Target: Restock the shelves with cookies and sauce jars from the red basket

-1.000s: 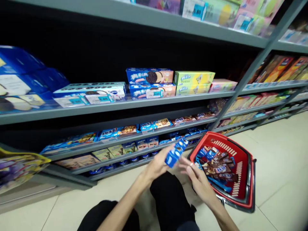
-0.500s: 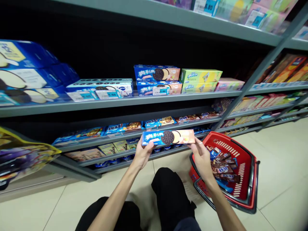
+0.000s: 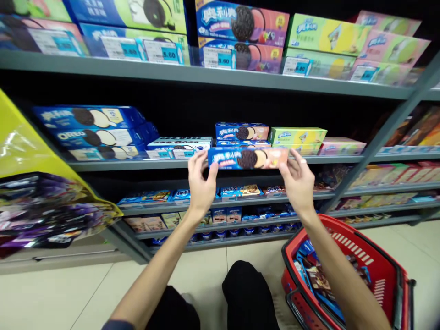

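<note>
A blue and peach box of Oreo cookies is held level between my two hands, its printed front facing me. My left hand grips the left end, thumb on the front and fingers behind. At the right end my right hand pinches the box the same way. Behind it on the middle shelf stands a matching cookie box, beside green and yellow cookie boxes. The held box overlaps the front edge of that shelf; whether it touches the shelf I cannot tell.
A red shopping basket with snack packets stands on the floor at right, partly behind my right forearm. Stacked blue Oreo boxes sit on the left of the middle shelf. A yellow-edged display of packets juts in at left.
Both hands have raised the cookie box from in front of the lower shelf to middle-shelf height. The view has tilted up, showing more of the upper shelf.
</note>
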Motion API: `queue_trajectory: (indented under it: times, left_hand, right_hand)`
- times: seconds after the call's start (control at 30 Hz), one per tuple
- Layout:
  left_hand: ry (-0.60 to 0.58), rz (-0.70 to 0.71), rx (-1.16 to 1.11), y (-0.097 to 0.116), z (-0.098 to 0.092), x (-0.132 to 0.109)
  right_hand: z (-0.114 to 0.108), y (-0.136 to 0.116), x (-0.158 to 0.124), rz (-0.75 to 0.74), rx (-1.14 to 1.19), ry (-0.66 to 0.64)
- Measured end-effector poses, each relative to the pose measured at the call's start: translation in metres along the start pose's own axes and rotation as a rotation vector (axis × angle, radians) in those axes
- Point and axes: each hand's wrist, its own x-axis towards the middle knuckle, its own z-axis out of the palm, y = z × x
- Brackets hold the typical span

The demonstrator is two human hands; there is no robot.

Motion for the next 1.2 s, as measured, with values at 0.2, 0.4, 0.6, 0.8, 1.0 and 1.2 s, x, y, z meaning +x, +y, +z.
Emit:
queue_trajectory:
  times: [0.2, 0.4, 0.6, 0.8, 1.0, 1.2]
  left_hand:
    - [-0.079, 0.100, 0.121, -0.006, 0.008, 0.101]
    - [-0.126, 0.080, 0.348, -0.017, 0.021, 0.121]
    - [-0.206, 0.063, 0.641, -0.020, 0.025, 0.109]
    - [-0.272, 0.079, 0.804, -0.017, 0.026, 0.109]
    - [-0.297, 0.076, 0.856, -0.019, 0.030, 0.110]
    - [-0.330, 0.070, 0.847, -0.022, 0.029, 0.111]
  right_hand:
    - [0.021, 0.015, 0.100, -0.270, -0.267, -0.110]
    - [0.027, 0.036, 0.132, -0.418, -0.731, -0.210]
    - [0.024, 0.031, 0.120, -0.462, -1.049, -0.288]
    - [0.021, 0.028, 0.118, -0.596, -1.186, -0.350]
    - [0.019, 0.031, 0.121, -0.586, -1.200, -0.377]
    - [0.019, 0.034, 0.123, -0.586, -1.199, -0.384]
